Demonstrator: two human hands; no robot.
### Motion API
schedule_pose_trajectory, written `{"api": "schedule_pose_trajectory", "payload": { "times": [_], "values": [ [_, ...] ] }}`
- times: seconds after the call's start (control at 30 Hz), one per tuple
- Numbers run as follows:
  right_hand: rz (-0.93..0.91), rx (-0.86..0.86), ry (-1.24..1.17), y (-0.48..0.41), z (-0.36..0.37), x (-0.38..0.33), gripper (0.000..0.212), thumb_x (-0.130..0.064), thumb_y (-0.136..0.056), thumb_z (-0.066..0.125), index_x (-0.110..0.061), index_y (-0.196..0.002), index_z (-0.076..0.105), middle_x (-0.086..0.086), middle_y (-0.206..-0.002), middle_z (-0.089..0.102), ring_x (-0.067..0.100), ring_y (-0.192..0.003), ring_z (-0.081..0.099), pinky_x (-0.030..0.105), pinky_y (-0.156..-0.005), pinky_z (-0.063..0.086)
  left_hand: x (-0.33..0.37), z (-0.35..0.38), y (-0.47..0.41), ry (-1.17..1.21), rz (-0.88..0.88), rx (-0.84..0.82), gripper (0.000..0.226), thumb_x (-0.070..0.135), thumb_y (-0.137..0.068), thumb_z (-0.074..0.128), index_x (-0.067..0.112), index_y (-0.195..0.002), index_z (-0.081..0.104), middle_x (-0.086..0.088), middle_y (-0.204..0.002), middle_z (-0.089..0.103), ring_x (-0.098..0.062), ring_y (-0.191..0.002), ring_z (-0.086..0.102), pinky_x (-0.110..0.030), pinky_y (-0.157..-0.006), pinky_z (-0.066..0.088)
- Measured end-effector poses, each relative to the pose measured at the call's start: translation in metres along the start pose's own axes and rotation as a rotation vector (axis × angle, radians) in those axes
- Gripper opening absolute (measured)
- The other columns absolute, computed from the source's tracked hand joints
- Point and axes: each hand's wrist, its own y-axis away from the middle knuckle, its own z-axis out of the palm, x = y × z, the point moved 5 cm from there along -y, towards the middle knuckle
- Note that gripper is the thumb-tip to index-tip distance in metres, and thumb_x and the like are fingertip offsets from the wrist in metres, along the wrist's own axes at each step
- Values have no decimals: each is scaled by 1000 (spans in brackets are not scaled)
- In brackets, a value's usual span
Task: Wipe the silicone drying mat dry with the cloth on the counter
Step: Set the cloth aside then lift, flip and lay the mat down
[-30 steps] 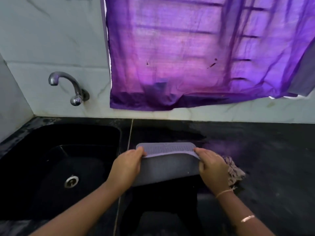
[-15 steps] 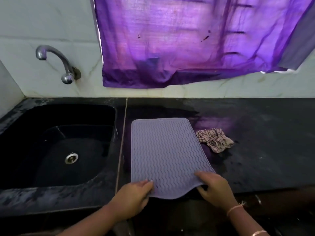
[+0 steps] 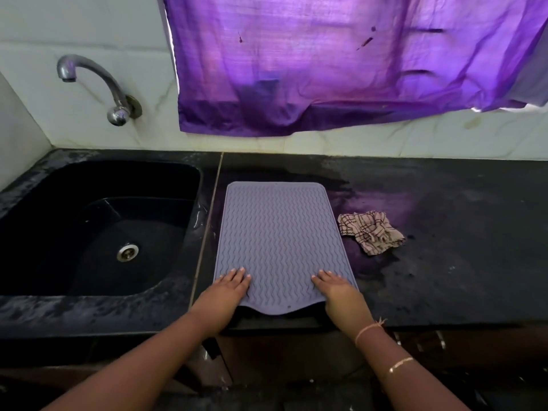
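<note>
A grey-lilac silicone drying mat with a wavy ridge pattern lies flat on the black counter, its near edge sagging slightly over the counter's front. My left hand presses flat on the mat's near left corner with straight fingers. My right hand presses flat on the near right corner the same way. A crumpled checked cloth lies on the counter just right of the mat, untouched by either hand.
A black sink with a metal drain sits left of the mat, and a chrome tap juts from the tiled wall above it. A purple curtain hangs over the back wall. Wet patches mark the counter around the cloth.
The mat was held up folded by both hands, then spread out flat on the counter. Both hands have let go of its near edge and now lie flat on its near corners.
</note>
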Motion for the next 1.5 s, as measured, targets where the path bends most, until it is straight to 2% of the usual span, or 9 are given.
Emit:
{"api": "schedule_pose_trajectory", "payload": {
  "times": [0.2,0.4,0.7,1.0,1.13,1.27,1.37,1.5],
  "values": [
    [-22,-79,-5,-23,-11,5,68,0,-88,45,-20,-149,21,3,-158,15,19,-145,13,30,-116,8,-5,-10,-17,68,-26,19,70,-4,-95,35,15,-152,-2,-6,-159,-6,-20,-146,-3,-31,-117,2],
    [-25,-31,-63,-12,-8,5,66,-4,-89,40,-20,-149,19,3,-159,12,18,-146,8,31,-117,3,-13,-2,-6,61,26,0,71,-2,-95,31,16,-150,-10,-4,-158,-16,-19,-145,-13,-30,-116,-6],
    [-36,-43,-151,-5,-9,0,60,-6,-92,35,-22,-149,21,2,-158,14,17,-146,9,30,-118,3,-22,-5,-2,37,41,-49,67,5,-98,31,16,-150,-10,-3,-158,-15,-19,-145,-12,-30,-116,-4],
    [-78,-60,-123,1,-4,-3,63,-7,-92,36,-22,-150,17,5,-159,6,19,-147,3,31,-117,-1,-22,2,3,20,29,-37,69,4,-98,32,14,-150,-13,-7,-157,-18,-23,-145,-15,-31,-115,-8],
    [-61,-202,-311,2,-12,-1,69,-4,-87,44,-21,-149,18,2,-159,1,17,-146,-3,31,-116,-2,-27,2,3,140,42,-135,84,-1,-88,41,15,-149,-14,-4,-157,-20,-19,-144,-18,-31,-115,-7],
    [-18,-401,-562,-4,-29,2,57,-14,-93,47,-22,-146,29,-1,-159,2,14,-146,-3,32,-116,1,-32,-2,1,297,44,-229,87,18,-87,49,18,-150,-11,0,-157,-19,-14,-143,-18,-30,-115,-7],
    [-4,-321,-475,-6,-28,2,56,-27,-92,55,-22,-144,34,-2,-159,10,15,-146,5,32,-116,6,-32,0,0,339,16,-192,77,24,-93,45,18,-151,-6,1,-158,-15,-13,-144,-15,-29,-115,-6],
    [14,-89,-281,-2,-20,0,51,-24,-91,55,-29,-140,39,-5,-157,19,17,-144,15,40,-117,14,-28,1,5,236,19,29,61,22,-100,33,19,-152,2,1,-159,-5,-13,-146,-6,-26,-116,-2]
  ]
}}
